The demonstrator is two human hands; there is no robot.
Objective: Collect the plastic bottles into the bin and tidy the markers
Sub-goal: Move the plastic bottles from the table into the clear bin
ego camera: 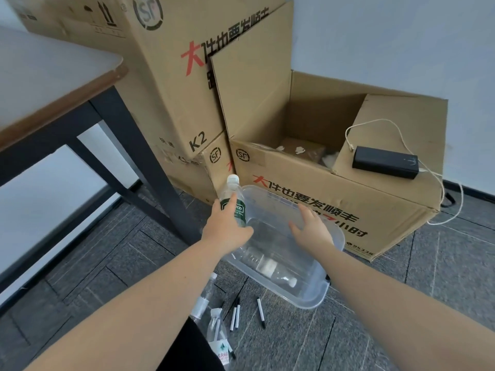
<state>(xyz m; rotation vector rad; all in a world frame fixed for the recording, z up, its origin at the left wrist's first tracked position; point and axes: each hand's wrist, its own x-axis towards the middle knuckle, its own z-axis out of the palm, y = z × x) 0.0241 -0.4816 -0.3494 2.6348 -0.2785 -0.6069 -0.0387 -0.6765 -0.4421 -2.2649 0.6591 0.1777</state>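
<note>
The left hand [226, 228] grips a green-labelled plastic bottle [232, 199] around its middle, fingers curled round the label, holding it cap-up and slightly tilted over the far left corner of a clear plastic bin [318, 295] that sits on the grey carpet-tile floor [401, 303]. The right hand [312, 231] hovers flat above the bin, palm down, fingers straight and spread, holding nothing. Inside the bin lies 1 clear bottle with a white cap [270, 269], on its side with the cap pointing toward the near right corner. On the floor just in front of the bin, 2 more clear bottles remain: 1 partly hidden behind the left forearm [205, 298], and 1 nearer the bottom edge with a printed label [218, 341]. Beside them lie black-and-white markers: a pair close together [235, 315], a single marker to their right [261, 313], and another near the labelled bottle [229, 349]. Behind the bin stands an open cardboard box [321, 188] printed with red and black characters; a black power bank [385, 162] with a white cable [380, 124] rests on its folded right flap. Taller closed cardboard boxes [166, 76] are stacked to its left against the wall. A table with a pale top and dark legs [53, 84] fills the left side.
</note>
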